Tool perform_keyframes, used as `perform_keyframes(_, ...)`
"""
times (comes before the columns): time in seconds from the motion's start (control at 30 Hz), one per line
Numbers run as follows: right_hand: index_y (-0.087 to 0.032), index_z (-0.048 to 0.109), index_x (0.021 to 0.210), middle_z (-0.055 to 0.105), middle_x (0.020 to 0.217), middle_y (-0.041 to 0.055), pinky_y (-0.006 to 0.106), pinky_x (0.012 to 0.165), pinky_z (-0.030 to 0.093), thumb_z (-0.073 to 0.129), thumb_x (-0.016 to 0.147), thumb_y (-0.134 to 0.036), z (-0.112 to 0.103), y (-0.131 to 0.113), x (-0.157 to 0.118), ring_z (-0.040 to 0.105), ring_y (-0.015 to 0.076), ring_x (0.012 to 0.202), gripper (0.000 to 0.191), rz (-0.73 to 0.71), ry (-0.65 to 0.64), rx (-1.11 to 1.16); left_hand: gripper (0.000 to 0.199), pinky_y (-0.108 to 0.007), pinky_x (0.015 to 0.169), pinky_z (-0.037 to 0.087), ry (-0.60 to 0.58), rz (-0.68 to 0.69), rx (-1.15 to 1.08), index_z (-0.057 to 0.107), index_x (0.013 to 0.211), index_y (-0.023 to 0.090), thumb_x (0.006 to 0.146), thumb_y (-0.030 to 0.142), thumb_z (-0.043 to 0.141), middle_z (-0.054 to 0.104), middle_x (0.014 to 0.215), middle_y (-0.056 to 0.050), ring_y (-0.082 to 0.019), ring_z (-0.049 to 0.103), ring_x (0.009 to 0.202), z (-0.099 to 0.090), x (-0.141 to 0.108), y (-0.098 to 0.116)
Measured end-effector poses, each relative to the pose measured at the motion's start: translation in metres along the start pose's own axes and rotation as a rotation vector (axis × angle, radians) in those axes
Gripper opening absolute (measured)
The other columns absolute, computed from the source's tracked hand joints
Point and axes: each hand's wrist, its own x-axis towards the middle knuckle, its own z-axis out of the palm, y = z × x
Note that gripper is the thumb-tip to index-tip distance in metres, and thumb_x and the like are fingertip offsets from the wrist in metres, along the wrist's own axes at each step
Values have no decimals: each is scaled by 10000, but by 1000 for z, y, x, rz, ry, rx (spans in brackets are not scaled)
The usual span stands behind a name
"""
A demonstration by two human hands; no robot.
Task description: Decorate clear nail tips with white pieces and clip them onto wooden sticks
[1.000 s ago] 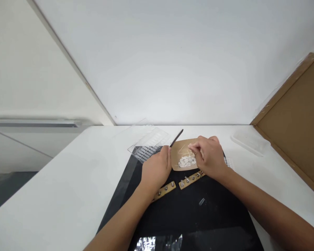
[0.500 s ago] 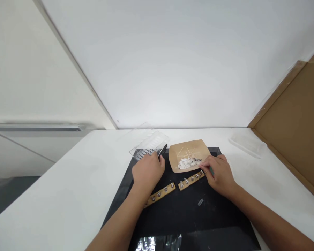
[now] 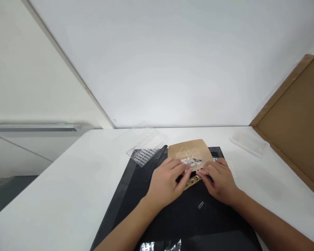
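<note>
My left hand (image 3: 166, 178) is pinched just in front of a brown paper tray (image 3: 178, 148), and what its fingertips hold is too small to make out. Close beside it, my right hand (image 3: 220, 180) is also pinched at the tray's near edge, its contents equally unclear. Beneath the fingers shows part of a yellowish strip (image 3: 188, 183) with small metallic posts; my left hand hides the rest. White scraps and thin sticks (image 3: 188, 153) lie in the tray. A clear nail tip (image 3: 201, 205) rests on the black mat (image 3: 188, 223), nearer to me.
A clear compartment box (image 3: 146, 150) with rows of nail tips sits at the mat's back left, beside a slim black tool (image 3: 157, 162). On the white table (image 3: 68, 195) stands a clear lid (image 3: 249, 144) at back right. A cardboard panel (image 3: 298, 115) borders the right side.
My left hand has moved right, from beside the box and black tool to the tray's front, meeting my right hand. It now covers the left strip. My right hand has shifted only slightly.
</note>
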Motion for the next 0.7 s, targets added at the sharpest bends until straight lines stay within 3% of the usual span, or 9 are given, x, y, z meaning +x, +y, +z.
perform_keyframes(0.2,-195,572,928,709,808,8,352,766,367,649,1015,-118,0,4,-1,675,157,761,139,-61,42,23,162,-306,815,521,-30,-66,-215,727,985,190,1042,275,601,733,897,-48,-182,665,869,11,-5,8)
perform_keyframes(0.33,-196,560,897,713,792,-4,355,773,369,677,1007,-123,-1,4,-2,665,144,725,177,-94,37,12,191,-280,732,492,-80,-184,-311,751,932,208,1033,305,621,726,831,-21,-160,655,783,9,0,5)
perform_keyframes(0.7,-202,510,812,721,767,-36,340,750,359,733,970,-115,-5,1,2,611,100,628,287,-157,94,24,220,-246,628,442,-150,-323,-543,827,947,228,1004,364,664,761,835,-26,-141,654,735,9,2,9)
